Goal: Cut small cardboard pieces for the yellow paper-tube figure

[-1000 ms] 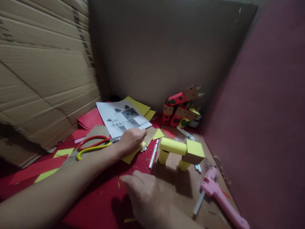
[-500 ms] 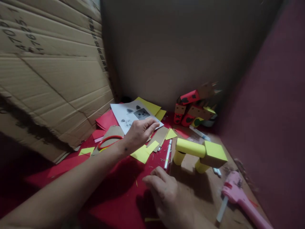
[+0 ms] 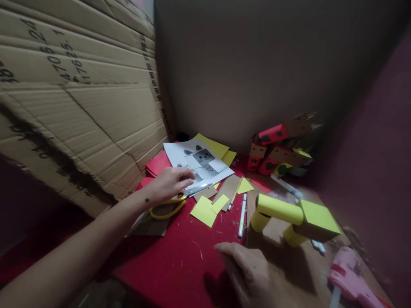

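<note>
My left hand (image 3: 171, 183) is over the yellow-handled scissors (image 3: 167, 210), its fingers loosely bent and apart; the scissors' blades show beyond the fingertips. Whether the palm touches the scissors is hidden. Low in the view, my right hand (image 3: 248, 267) hovers over the red surface with nothing visible in it, fingers loosely extended. Beyond the left hand lies a white sheet (image 3: 180, 156) with animal-face drawings. Yellow paper pieces (image 3: 204, 211) and a white marker (image 3: 242, 216) lie between the hands. A yellow-covered figure (image 3: 279, 208) of tubes and a box stands on cardboard at the right.
A large cardboard panel (image 3: 96, 107) rises at the left. Red and brown cardboard figures (image 3: 271, 147) stand at the back right by the wall. A pink glue gun (image 3: 349, 273) lies at the lower right. Red sheets (image 3: 157, 161) lie beside the white sheet.
My left hand has drawn back from the white sheet to above the scissors, uncovering more of the drawings. The view has shifted left. My right hand remains low, near the figure.
</note>
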A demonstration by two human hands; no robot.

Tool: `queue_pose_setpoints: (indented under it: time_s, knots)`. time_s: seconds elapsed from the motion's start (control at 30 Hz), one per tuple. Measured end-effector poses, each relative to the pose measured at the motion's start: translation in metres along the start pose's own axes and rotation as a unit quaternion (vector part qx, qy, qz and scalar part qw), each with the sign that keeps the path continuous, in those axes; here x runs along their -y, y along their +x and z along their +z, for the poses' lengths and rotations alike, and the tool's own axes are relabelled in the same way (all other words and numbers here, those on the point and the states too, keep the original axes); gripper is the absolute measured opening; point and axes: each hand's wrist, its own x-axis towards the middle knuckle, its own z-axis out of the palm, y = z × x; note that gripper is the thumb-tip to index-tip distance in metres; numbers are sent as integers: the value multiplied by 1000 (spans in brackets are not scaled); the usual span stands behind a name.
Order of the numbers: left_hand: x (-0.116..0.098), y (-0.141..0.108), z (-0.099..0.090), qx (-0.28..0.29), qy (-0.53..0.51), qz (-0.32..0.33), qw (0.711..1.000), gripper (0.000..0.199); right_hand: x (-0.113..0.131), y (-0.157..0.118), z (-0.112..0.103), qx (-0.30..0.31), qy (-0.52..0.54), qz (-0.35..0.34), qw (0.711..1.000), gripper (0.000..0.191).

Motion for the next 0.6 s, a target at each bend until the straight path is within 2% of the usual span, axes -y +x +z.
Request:
queue_pose_setpoints:
  time_s: [0.17,0.27,0.33,0.47,0.6]
  knots:
    - [-13,23,44,106,54,34,992,18,-2,-4,13,-36,-13,-1,999,20]
    - [-25,39,72,124,89,26,988,20,-2,-4,14,-40,-41,-13,998,17]
    - [-33,45,84,128,117,17,985,24,-2,-3,13,-34,-54,-19,998,17]
    - [-46,47,90,144,153,23,977,31,-5,-2,12,-24,-64,-28,997,16]
    - [-43,48,80,137,183,30,973,27,-10,-4,14,4,-65,-38,997,15]
